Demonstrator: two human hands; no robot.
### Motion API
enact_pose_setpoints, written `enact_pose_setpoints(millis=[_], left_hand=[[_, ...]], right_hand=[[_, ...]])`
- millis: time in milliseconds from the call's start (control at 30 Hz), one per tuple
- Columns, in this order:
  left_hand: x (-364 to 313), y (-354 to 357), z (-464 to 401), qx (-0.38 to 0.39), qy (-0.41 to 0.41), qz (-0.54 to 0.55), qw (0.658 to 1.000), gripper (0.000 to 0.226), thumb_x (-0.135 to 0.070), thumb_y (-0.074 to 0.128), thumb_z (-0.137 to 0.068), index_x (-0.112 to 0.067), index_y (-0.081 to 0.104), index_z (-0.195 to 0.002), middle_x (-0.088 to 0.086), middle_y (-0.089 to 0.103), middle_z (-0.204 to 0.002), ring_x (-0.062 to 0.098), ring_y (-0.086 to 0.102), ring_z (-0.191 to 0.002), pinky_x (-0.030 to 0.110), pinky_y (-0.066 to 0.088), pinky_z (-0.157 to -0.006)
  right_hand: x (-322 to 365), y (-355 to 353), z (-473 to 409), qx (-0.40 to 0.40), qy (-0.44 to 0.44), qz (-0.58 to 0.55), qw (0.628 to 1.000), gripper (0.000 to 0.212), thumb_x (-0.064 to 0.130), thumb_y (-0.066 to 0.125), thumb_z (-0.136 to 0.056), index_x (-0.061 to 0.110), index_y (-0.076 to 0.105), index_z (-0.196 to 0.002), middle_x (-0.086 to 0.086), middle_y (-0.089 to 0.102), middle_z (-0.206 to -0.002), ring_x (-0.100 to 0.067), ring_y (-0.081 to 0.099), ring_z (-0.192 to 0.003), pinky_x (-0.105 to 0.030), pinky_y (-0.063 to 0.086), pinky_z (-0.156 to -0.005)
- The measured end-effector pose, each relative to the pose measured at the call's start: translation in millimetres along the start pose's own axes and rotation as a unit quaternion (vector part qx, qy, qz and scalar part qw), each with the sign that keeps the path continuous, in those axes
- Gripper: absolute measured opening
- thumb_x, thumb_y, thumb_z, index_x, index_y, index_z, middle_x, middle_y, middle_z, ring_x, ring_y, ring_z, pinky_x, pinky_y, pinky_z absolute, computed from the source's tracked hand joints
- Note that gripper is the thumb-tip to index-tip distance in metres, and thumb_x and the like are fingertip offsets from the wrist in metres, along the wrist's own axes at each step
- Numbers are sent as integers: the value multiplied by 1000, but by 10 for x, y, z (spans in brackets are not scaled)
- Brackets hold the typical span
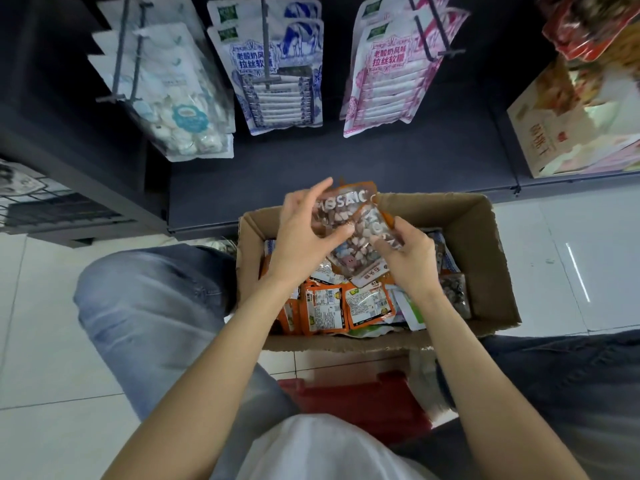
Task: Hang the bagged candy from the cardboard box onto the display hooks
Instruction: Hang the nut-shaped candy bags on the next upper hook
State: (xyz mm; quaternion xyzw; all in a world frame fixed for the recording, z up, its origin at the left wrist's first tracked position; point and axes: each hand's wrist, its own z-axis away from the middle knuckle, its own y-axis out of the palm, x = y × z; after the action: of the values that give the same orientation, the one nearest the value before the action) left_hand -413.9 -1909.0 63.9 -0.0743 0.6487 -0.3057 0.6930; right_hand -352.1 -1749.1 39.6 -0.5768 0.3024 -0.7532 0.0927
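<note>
Glossy plastic candy bags, matt cardboard box

- A dark shelf unit fills the upper half of the view and serves as the landmark.
- A tan printed carton sits on a shelf at the unit's right end.
- Red snack packets lie above that carton, at the unit's upper right.
- A wire rack with printed packets stands just left of the unit.
- Glossy white floor tiles spread out below the unit.
- A red plastic stool sits on the tiles, well below the unit.
- Blue jeans and a white shirt show near that stool.
</note>
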Motion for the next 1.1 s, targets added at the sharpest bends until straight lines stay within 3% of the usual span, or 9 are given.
enact_pose_setpoints(millis=[200, 300, 400, 500, 600, 700, 800, 867, 1100], left_hand=[[29, -303, -72, 90, 109, -169, 975, 98, -67, 67, -60, -39, 28, -144, -8, 0, -158, 13, -9, -145, 45, 0, -115], [-13, -437, -147, 206, 121, -172, 956, 80, -68, 64, -62, -39, 45, -135, -12, 32, -151, 4, 23, -139, 33, 21, -114], [0, -388, -141, 249, 67, -183, 949, 48, -67, 60, -70, -23, 63, -90, 0, 63, -83, 11, 56, -74, 24, 46, -72], [75, -252, -69, 214, 21, -179, 960, 52, -65, 52, -76, -15, 49, -61, 4, 48, -54, 21, 46, -50, 25, 33, -50], [157, -226, -32, 175, -5, -127, 976, 60, -69, 45, -74, -12, 64, -71, 8, 64, -63, 19, 59, -56, 28, 40, -54], [154, -224, -1, 136, -40, -90, 986, 38, -48, 56, -87, -20, 56, -61, -8, 53, -49, 4, 49, -44, 23, 34, -50], [82, -242, -2, 40, -43, -53, 997, 41, -45, 56, -90, -9, 61, -71, 10, 63, -64, 23, 58, -60, 37, 43, -61], [-5, -285, -33, -42, -30, -47, 998, 34, -40, 56, -92, -23, 54, -63, -1, 58, -59, 18, 55, -60, 32, 38, -62], [-226, -494, -133, -207, -5, 10, 978, 24, -49, 52, -92, -31, 65, -82, 9, 64, -61, 18, 59, -56, 31, 46, -58]], right_hand=[[147, -418, -177, 172, -111, 33, 978, 13, 16, 67, -87, 7, 66, -97, 3, 70, -86, -12, 67, -79, -27, 54, -67], [236, -521, -229, 239, -168, 71, 954, 5, 17, 67, -87, 21, 64, -87, 15, 65, -81, 1, 63, -77, -14, 46, -63], [237, -523, -275, 254, -184, 103, 944, 8, 21, 67, -88, 15, 68, -94, 15, 64, -82, 2, 60, -73, -18, 45, -64], [181, -490, -330, 237, -174, 126, 947, 17, 20, 67, -89, 10, 70, -102, 9, 67, -89, 2, 60, -76, -25, 47, -68], [215, -448, -320, 208, -173, 111, 956, 24, 18, 67, -88, 10, 70, -110, 3, 71, -103, -9, 66, -93, -28, 55, -79], [313, -435, -340, 146, -134, 62, 978, 33, 19, 75, -80, 16, 68, -112, 17, 65, -99, -4, 65, -93, -26, 54, -86], [439, -359, -384, 36, -60, -30, 997, 61, 36, 82, -68, 26, 52, -120, 15, 65, -102, -3, 63, -97, -27, 51, -88], [540, -252, -394, -45, 1, -79, 996, 70, 44, 82, -65, 25, 43, -120, 10, 61, -108, -8, 61, -100, -27, 50, -88], [921, 99, -286, -173, -13, -195, 965, 34, 35, 68, -86, 25, 44, -109, 10, 56, -105, 3, 53, -93, -12, 44, -80]])
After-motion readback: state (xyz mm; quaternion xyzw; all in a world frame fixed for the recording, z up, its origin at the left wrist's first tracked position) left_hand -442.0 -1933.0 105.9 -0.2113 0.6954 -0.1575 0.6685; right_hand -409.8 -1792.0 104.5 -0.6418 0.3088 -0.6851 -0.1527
